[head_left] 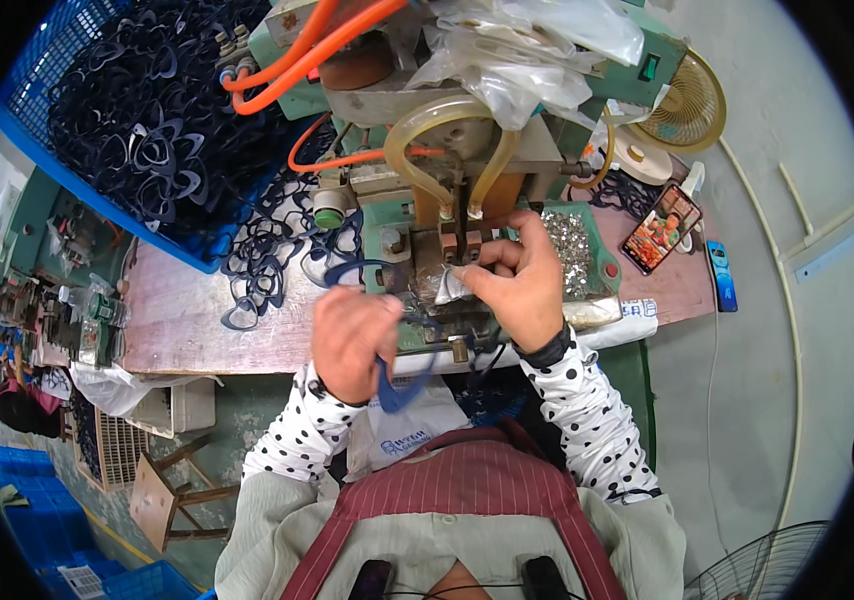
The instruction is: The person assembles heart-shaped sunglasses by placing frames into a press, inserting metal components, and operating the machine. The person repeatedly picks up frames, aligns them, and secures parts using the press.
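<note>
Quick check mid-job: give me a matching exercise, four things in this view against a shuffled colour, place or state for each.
1. Left hand
2. Right hand
3. Large basket
4. Small metal pieces

A. Blue, upper left, filled with dark loops
B. Silvery, heaped to the right of a hand
C. Blurred, beside a dark blue loop
D. Near the lower ends of yellowish tubes

Pairs: 1-C; 2-D; 3-A; 4-B

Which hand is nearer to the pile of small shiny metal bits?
Right. The right hand is just left of the pile of small shiny metal bits; the left hand is farther left, closer to the person's body.
</note>
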`<state>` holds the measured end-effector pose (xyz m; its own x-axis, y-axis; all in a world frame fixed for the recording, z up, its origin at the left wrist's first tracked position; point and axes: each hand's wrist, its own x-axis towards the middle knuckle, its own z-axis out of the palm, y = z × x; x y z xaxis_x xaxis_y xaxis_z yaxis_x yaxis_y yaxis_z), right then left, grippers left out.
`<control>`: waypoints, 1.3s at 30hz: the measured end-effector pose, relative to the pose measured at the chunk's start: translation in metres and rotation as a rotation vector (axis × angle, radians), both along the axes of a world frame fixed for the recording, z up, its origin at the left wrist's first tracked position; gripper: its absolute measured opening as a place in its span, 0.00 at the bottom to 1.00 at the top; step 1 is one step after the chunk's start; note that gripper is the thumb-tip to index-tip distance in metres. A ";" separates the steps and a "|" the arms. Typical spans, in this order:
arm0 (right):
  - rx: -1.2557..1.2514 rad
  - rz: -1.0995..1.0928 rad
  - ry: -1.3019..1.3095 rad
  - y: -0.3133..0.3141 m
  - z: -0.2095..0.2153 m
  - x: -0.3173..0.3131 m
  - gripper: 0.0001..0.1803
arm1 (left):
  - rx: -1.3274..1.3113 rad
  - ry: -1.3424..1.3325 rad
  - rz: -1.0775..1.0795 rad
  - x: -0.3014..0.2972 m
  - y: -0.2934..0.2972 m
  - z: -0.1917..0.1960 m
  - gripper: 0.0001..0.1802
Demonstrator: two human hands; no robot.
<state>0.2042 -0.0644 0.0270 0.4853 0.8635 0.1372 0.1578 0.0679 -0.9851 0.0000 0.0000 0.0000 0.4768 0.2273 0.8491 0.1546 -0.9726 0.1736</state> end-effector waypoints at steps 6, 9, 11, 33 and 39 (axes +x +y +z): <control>0.091 -0.008 0.008 -0.002 -0.006 0.011 0.28 | 0.130 0.110 -0.441 0.038 -0.020 0.006 0.23; 0.161 -0.208 -0.163 -0.002 -0.031 0.053 0.25 | 0.112 0.149 -0.473 0.050 -0.017 0.004 0.25; 0.056 -0.490 -0.526 -0.006 -0.061 0.091 0.21 | 0.097 0.154 -0.458 0.051 -0.017 0.004 0.25; -0.054 -0.417 -0.726 -0.030 -0.129 0.138 0.07 | 0.098 0.051 -0.077 -0.019 0.046 -0.038 0.07; 0.051 -0.533 -0.723 -0.028 -0.138 0.129 0.07 | -0.305 0.677 1.012 -0.142 0.164 -0.101 0.19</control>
